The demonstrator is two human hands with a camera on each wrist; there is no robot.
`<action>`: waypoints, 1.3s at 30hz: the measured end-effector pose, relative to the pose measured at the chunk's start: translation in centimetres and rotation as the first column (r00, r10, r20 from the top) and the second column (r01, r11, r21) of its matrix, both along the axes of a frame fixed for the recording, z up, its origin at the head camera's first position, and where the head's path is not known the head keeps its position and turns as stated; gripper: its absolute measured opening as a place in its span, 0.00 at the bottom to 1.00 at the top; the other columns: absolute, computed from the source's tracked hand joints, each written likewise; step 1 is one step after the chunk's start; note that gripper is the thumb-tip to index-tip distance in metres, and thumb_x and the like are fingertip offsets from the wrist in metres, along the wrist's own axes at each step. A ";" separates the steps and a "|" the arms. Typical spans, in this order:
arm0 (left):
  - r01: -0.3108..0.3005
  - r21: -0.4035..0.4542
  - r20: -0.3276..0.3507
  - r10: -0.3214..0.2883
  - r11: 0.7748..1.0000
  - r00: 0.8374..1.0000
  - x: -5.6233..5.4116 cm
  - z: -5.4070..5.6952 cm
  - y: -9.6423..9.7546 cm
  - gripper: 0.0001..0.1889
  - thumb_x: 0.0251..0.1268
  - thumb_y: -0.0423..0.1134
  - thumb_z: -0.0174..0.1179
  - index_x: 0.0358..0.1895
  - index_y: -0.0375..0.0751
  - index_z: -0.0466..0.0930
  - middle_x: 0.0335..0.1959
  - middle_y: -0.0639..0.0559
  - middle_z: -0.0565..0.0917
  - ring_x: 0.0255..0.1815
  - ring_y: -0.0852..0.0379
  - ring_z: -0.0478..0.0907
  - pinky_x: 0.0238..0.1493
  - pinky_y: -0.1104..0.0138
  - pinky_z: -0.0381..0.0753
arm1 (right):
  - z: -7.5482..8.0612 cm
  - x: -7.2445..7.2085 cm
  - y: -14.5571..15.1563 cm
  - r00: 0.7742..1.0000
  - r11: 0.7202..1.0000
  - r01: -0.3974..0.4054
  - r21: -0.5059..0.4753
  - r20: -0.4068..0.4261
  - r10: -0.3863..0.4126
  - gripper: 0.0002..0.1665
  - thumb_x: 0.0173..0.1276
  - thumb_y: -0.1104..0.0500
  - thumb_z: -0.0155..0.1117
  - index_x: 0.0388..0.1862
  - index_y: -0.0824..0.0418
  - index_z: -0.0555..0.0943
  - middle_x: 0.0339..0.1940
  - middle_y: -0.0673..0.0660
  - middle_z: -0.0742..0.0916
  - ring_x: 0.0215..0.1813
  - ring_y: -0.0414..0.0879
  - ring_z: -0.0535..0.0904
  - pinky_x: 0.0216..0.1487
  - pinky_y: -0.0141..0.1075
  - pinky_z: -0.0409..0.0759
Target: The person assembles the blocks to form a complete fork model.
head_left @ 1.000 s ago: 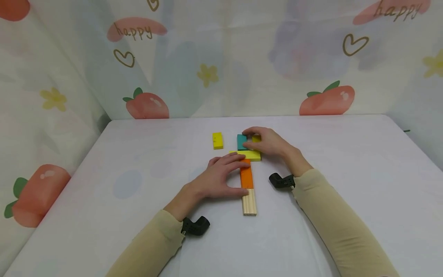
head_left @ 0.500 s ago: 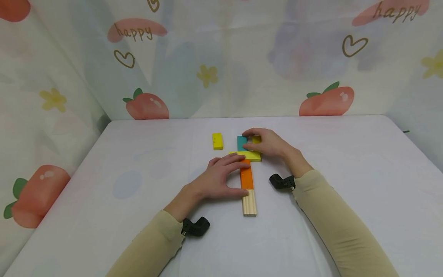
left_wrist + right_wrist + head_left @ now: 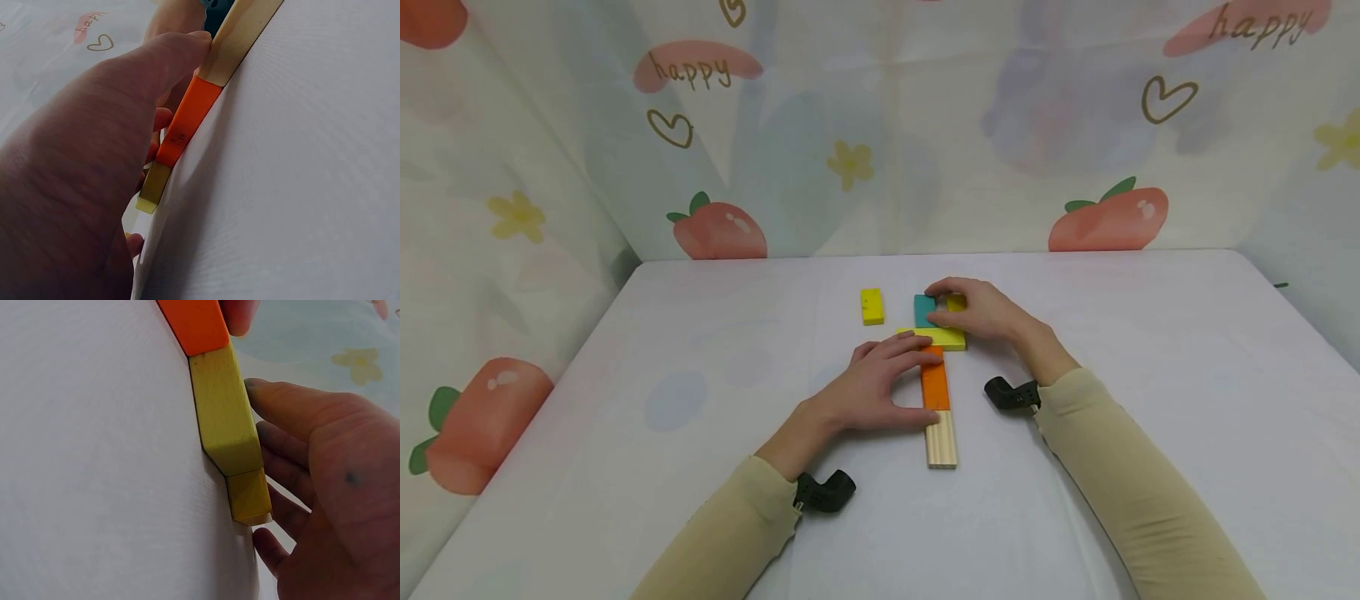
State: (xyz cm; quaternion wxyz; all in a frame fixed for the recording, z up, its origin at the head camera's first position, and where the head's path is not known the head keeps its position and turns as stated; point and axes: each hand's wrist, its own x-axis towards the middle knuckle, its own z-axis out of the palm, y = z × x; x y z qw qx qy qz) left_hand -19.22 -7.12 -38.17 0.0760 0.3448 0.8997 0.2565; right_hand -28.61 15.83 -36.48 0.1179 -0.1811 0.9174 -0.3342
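Teal block (image 3: 923, 311) at the right grip's (image 3: 981, 310) left, long axis pointing away from the person.
It lies beyond the crosswise yellow block (image 3: 951, 338); whether it is pinched, I cannot tell. The farther left grip (image 3: 878, 387) spreads wide.

- A white worktop (image 3: 572, 483) with rounded far corners.
- A pastel backdrop (image 3: 940, 217), lettered "happy," stands along the far edge.
- A printed red fruit (image 3: 490, 425) beside the left edge.
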 end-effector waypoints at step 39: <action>-0.110 0.158 -0.113 0.128 0.981 0.985 -1.3 0.7 -1.6 0.29 0.68 0.51 0.65 0.70 0.47 0.75 0.74 0.52 0.71 0.78 0.53 0.60 0.73 0.45 0.57 | 0.7 0.3 1.0 0.998 0.996 0.041 -0.081 -0.036 -0.044 0.28 0.76 0.50 0.62 0.70 0.59 0.74 0.72 0.61 0.76 0.75 0.60 0.66 0.76 0.62 0.58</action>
